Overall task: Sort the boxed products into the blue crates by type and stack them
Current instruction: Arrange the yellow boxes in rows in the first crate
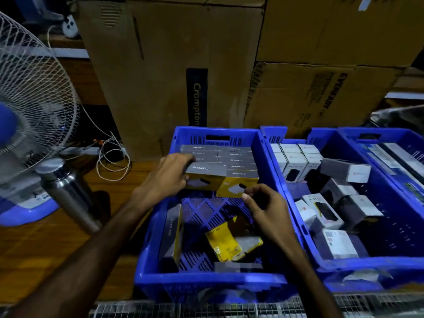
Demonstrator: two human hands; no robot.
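Note:
My left hand [166, 177] grips a grey-and-yellow box [205, 175] over the near blue crate [206, 281], setting it against the stacked row of like boxes [236, 158] at the crate's far end. Fingertips of my right hand [263, 205] touch the front of a neighbouring yellow-faced box [236, 184]. Loose in the same crate are a box standing on edge [172, 235] and a tilted yellow box [231, 242]. The middle crate [390, 262] holds white-and-grey boxes [325, 210], some stacked at the back, others jumbled.
A third blue crate [413, 143] with long flat boxes sits at the far right. Large cardboard cartons [172, 65] stand behind the crates. On the wooden surface to the left are a steel bottle [68, 191], a pedestal fan [29, 106] and loose cables [110, 157].

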